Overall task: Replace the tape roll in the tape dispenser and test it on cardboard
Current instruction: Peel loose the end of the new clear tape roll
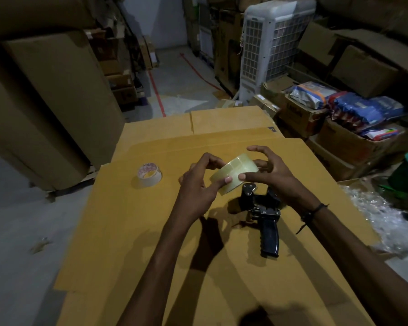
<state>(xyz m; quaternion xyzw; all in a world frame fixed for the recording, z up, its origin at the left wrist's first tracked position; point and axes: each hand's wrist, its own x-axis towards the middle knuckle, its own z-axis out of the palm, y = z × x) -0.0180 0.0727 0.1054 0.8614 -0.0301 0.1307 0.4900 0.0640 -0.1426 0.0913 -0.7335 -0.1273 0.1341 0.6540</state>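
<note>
A full roll of clear tape point(234, 171) is held in the air between both hands. My left hand point(196, 184) grips its near left side with thumb on the rim. My right hand point(269, 172) holds its right side, fingers arched over the top. Just below the roll, a black tape dispenser point(262, 215) lies flat on the cardboard sheet point(127, 231), its handle pointing toward me and its spool end partly hidden by my right hand. A nearly spent roll with a white core point(149, 174) lies on the cardboard to the left.
Flat cardboard sheets are stacked under the work area. Tall cardboard boxes point(57, 102) stand at left. A white air cooler point(269, 43) stands behind. Boxes with packaged goods point(353, 107) and crumpled plastic wrap point(382, 215) lie at right.
</note>
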